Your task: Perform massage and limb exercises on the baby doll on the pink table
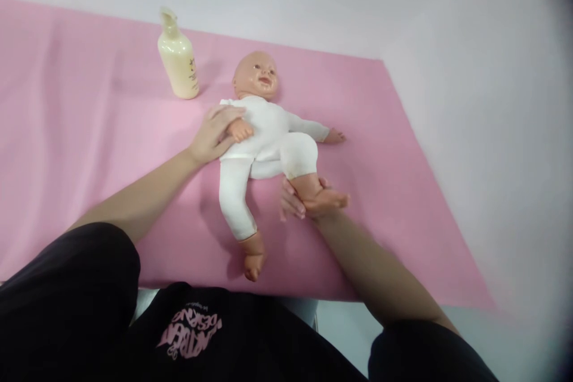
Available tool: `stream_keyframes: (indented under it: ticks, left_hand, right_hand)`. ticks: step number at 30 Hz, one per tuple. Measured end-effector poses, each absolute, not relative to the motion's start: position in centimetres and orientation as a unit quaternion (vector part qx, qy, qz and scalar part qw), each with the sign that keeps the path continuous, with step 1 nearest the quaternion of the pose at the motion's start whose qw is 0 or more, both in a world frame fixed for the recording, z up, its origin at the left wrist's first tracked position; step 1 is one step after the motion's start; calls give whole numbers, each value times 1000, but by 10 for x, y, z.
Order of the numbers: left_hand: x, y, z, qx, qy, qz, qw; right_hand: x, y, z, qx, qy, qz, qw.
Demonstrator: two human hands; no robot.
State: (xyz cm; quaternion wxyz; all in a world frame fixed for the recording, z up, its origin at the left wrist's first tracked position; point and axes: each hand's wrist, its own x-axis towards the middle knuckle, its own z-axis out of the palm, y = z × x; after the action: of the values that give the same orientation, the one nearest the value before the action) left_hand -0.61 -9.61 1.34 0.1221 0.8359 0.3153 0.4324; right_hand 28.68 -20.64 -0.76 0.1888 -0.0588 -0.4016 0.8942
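Note:
A baby doll [265, 125] in a white cloth suit lies on its back, its head toward the far side. My left hand [215, 132] is closed round the doll's arm at its side, with the doll's small hand sticking out past my fingers. Under the bent, raised leg, my right hand [293, 200] grips the doll near the ankle; the doll's foot hides part of my palm. The doll's other leg stretches toward me. Its other arm lies out to the right.
A pale yellow pump bottle [179, 65] stands upright to the left of the doll's head. Pink cloth [376, 209] covers the table, whose front edge is close to my body. White surface shows beyond the cloth's far and right edges.

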Motion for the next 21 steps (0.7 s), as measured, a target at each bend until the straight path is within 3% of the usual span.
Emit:
stream_keyframes:
  ticks: [3, 5, 17, 21]
  left_hand:
    - [-3, -99, 18, 881, 272, 376, 95]
    - [-3, -98, 17, 891, 262, 361, 86]
    - [-1, -98, 16, 896, 253, 356, 85]
    - [-2, -100, 15, 872, 258, 405, 98]
  right_hand:
    - [287, -205, 4, -88, -328, 887, 314]
    - [286, -207, 12, -142, -299, 880, 341]
    - [283, -208, 14, -163, -299, 873, 347]
    - [285, -209, 12, -93, -308, 893, 315]
